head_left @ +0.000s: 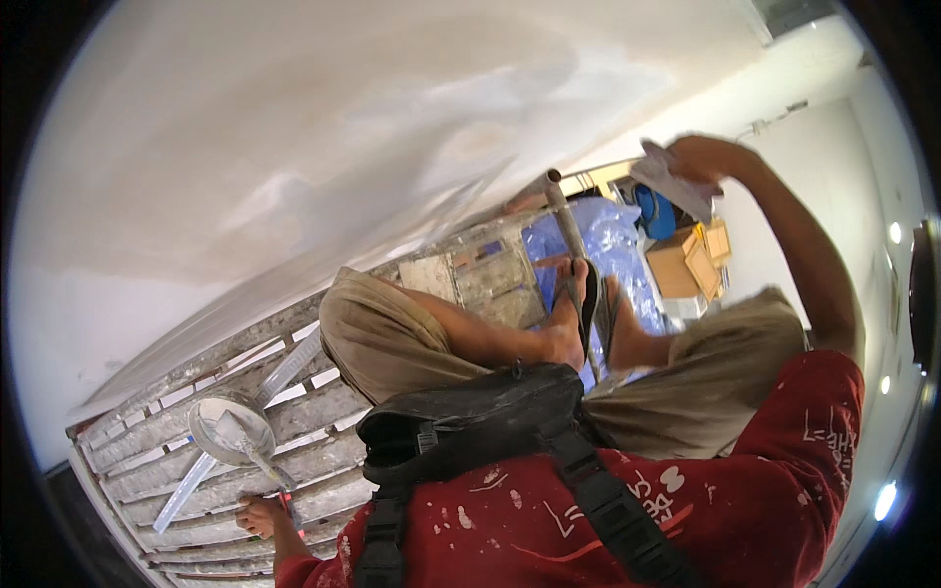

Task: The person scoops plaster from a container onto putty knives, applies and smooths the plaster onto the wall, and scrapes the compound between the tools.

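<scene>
My left hand [257, 516] rests on the wooden slats of a platform [338, 490], its fingers lying apart beside a red-handled trowel [284, 500]. The trowel's blade sits in a round, pale bucket [231, 431] holding whitish paste. A long metal straightedge [183, 493] passes beneath the bucket across the slats. Raised at the upper right, my right hand [701, 157] is closed on a flat, greyish, sheet-like tool [676, 183]. Motion blur hides its exact kind.
A large plastered wall [323, 127] rises along the left. Past my feet, a metal pole [564, 211] stands at the platform's end. Below lie blue plastic sheeting [613, 245], a blue bag [655, 211] and cardboard boxes [683, 265]. A black waist bag [470, 421] lies across my lap.
</scene>
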Tool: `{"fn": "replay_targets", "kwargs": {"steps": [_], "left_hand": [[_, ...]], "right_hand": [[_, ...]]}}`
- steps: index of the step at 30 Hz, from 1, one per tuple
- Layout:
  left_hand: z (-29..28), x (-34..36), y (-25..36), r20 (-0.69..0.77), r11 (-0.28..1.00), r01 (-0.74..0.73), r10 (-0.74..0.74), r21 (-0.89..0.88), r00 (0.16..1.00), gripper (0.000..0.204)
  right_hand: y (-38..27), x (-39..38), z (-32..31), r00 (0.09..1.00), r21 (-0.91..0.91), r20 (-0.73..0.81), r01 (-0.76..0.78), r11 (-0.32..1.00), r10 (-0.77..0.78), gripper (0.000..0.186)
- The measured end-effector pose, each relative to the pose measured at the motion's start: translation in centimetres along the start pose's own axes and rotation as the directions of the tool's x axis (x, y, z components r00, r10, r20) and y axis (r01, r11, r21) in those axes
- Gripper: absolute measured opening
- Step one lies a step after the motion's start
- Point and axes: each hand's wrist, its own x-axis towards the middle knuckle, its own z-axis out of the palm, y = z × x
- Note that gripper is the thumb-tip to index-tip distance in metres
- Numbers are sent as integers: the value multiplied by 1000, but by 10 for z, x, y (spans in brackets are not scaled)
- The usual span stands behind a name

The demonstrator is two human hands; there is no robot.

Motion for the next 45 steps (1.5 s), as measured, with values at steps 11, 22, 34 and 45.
{"fn": "replay_targets", "kwargs": {"steps": [11, 22, 34, 45], "left_hand": [[-2, -9, -14, 59, 999, -19, 22, -44, 998, 73], [-72, -1, -42, -462, 852, -281, 52, -442, 885, 77], [-322, -459, 188, 54, 58, -82, 997, -995, 47, 45], [-266, -399, 204, 20, -137, 457, 947, -879, 321, 35]], "right_hand": [[-131, -71, 47, 845, 650, -522, 305, 696, 117, 41], [-132, 75, 191, 931, 607, -363, 217, -765, -24, 39], [-272, 63, 176, 732, 496, -575, -43, -867, -365, 30], [-325, 165, 219, 740, 515, -672, 437, 737, 30, 66]]}}
